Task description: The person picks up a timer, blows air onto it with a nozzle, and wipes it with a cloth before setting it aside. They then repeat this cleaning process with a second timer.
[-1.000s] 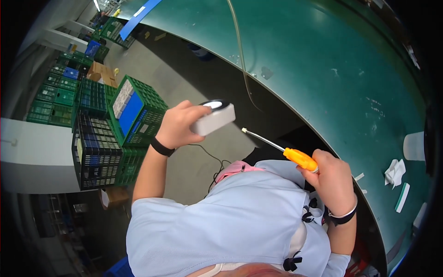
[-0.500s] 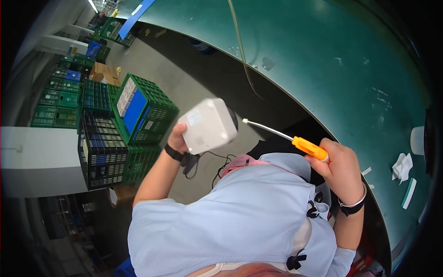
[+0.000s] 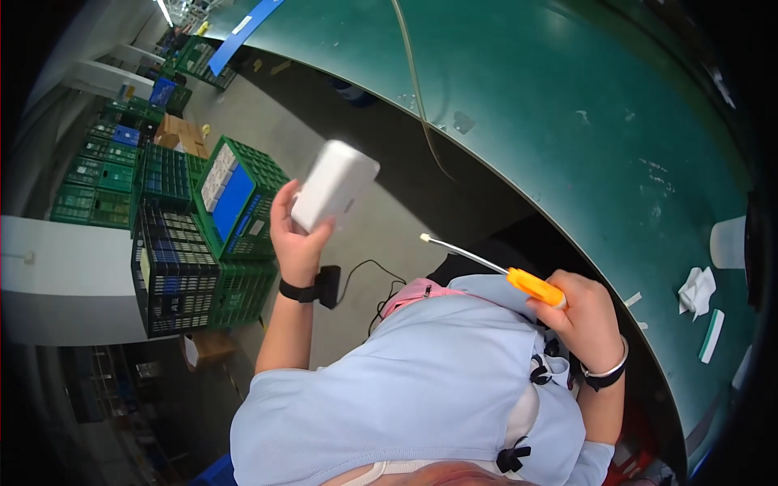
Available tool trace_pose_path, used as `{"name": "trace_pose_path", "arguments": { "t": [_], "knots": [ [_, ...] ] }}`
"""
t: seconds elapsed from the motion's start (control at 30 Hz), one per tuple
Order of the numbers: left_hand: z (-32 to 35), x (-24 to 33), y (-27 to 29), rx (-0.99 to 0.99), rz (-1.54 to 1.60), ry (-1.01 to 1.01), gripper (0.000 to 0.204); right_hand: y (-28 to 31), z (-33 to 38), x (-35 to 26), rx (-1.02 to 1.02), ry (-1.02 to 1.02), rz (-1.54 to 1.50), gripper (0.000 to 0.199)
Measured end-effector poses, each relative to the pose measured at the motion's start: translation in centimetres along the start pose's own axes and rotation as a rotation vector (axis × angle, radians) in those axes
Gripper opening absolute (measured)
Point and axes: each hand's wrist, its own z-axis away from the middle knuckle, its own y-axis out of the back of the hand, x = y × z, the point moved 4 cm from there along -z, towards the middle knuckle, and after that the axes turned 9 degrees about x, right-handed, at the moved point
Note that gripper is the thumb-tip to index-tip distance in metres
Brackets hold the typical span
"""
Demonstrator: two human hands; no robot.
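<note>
Filling the lower middle of the view is the person's pale blue shirt [image 3: 421, 381], with both bare forearms rising from it. Close at the right, the right hand [image 3: 587, 320] is bent at the wrist, which wears a band, and its fingers are wrapped tight around the orange handle of a screwdriver [image 3: 502, 271]; the thin metal shaft points up and to the left, its tip in the air over the dark gap between body and bench. A little farther off on the left, the left forearm stands nearly upright, a black strap at the wrist, and the left hand [image 3: 298, 239] is raised with its fingers clamped on the lower end of a white rectangular box [image 3: 334, 185] (its outline is blurred), which tilts up and to the right above the palm. A black cable [image 3: 369, 279] loops below that wrist, against the grey floor. Beyond the left hand stand stacked green and black crates [image 3: 203, 235], one of them with a blue sheet inside. On the right the green bench [image 3: 583, 121] curves away, carrying crumpled white paper [image 3: 697, 290] near its edge, well apart from both hands.
</note>
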Motion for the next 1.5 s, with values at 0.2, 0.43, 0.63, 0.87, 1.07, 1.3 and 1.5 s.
{"name": "trace_pose_path", "arguments": {
  "t": [0.2,0.43,0.63,0.87,1.07,1.3,1.5],
  "knots": [
    [0.5,6.4,-4.3,-0.325,-0.311,-0.6,0.081,1.7,4.3,0.6,0.103,-0.025,-0.28,0.025],
    [1.0,8.5,-8.1,-0.462,-0.229,-0.803,0.08,2.8,6.3,0.5,0.111,-0.105,-0.209,0.025],
    [1.7,9.6,-8.7,-0.574,-0.295,-1.004,0.072,3.2,7.0,0.3,0.208,-0.089,-0.068,0.027],
    [4.1,10.1,-8.1,-0.752,-0.504,-1.646,0.045,4.5,6.2,0.4,0.193,-0.151,0.122,0.032],
    [4.4,9.8,-8.3,-0.981,-0.511,-1.79,0.04,4.5,5.6,0.2,0.138,-0.163,0.156,0.031],
    [3.7,11.1,-8.4,-0.806,-0.432,-1.851,0.035,5.1,9.5,3.0,0.414,-0.053,-0.22,0.031],
    [3.1,11.9,-10.2,-0.514,-0.279,-1.989,0.03,7.1,19.8,7.7,1.17,-0.335,-0.48,0.041]
  ]
}}
